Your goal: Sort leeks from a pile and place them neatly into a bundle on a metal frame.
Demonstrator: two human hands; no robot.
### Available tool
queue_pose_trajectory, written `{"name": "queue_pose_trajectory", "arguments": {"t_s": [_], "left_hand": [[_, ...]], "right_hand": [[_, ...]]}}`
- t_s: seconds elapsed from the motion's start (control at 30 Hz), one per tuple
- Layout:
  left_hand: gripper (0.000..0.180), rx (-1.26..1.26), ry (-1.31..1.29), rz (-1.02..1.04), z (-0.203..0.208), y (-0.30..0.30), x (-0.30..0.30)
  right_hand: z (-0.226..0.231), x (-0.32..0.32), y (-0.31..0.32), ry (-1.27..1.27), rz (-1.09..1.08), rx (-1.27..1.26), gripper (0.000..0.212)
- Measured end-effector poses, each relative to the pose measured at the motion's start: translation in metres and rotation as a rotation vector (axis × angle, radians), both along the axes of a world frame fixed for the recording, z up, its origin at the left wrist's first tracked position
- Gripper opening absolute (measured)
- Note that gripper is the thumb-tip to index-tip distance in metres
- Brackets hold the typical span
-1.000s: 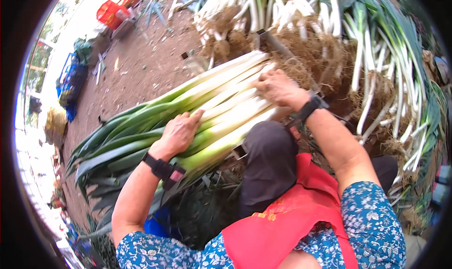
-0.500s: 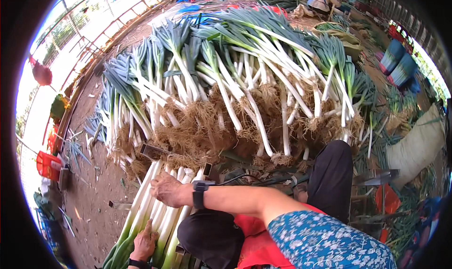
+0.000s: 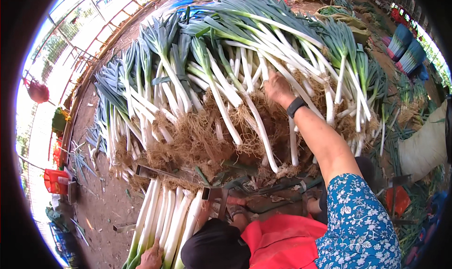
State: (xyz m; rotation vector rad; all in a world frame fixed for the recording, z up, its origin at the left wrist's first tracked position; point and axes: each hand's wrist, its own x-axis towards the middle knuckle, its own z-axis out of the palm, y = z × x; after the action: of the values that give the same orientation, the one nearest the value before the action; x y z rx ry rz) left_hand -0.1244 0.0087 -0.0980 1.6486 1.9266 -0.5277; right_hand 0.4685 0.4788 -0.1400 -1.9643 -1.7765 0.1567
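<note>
My right hand (image 3: 278, 87) reaches far into a big heap of leeks (image 3: 226, 88). Its fingers are closed at the root end of one white-stemmed leek (image 3: 263, 65), partly hidden by the hand. Near the bottom edge, my left hand (image 3: 150, 257) lies over a row of trimmed leeks (image 3: 162, 217), its fingers bent around the stems. Only part of that hand shows. The row rests beside my knee, white ends pointing away from me and green ends toward me. Brown, shaggy roots (image 3: 188, 132) hang along the near side of the heap.
Metal brackets (image 3: 214, 193) stand at the row's white ends. A black-clad knee (image 3: 216, 245) rises beside the row. To the left are a red container (image 3: 56, 181) and a metal railing. Bundled leeks in blue wrapping (image 3: 407, 52) and a pale sack (image 3: 423, 139) lie at the right.
My right hand has left the ends of the trimmed row and moved far and right into the heap, closing on a leek. My left hand stays on the row. The view has shifted slightly.
</note>
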Motion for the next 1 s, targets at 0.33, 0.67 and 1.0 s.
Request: {"name": "queue_pose_trajectory", "arguments": {"t_s": [0.33, 0.67, 1.0], "left_hand": [[0.031, -0.108, 0.186, -0.143, 0.023, 0.030, 0.036], [0.029, 0.005, 0.276, -0.290, 0.010, 0.022, 0.031], [0.038, 0.329, 0.079, -0.085, 0.008, 0.007, 0.014]], "right_hand": [[0.002, 0.042, 0.065, 0.134, 0.365, -0.343, 0.023], [0.029, -0.067, -0.187, 0.898, 0.351, -0.025, 0.016], [0.225, 0.100, -0.149, 0.527, 0.642, 0.276, 0.032]]}}
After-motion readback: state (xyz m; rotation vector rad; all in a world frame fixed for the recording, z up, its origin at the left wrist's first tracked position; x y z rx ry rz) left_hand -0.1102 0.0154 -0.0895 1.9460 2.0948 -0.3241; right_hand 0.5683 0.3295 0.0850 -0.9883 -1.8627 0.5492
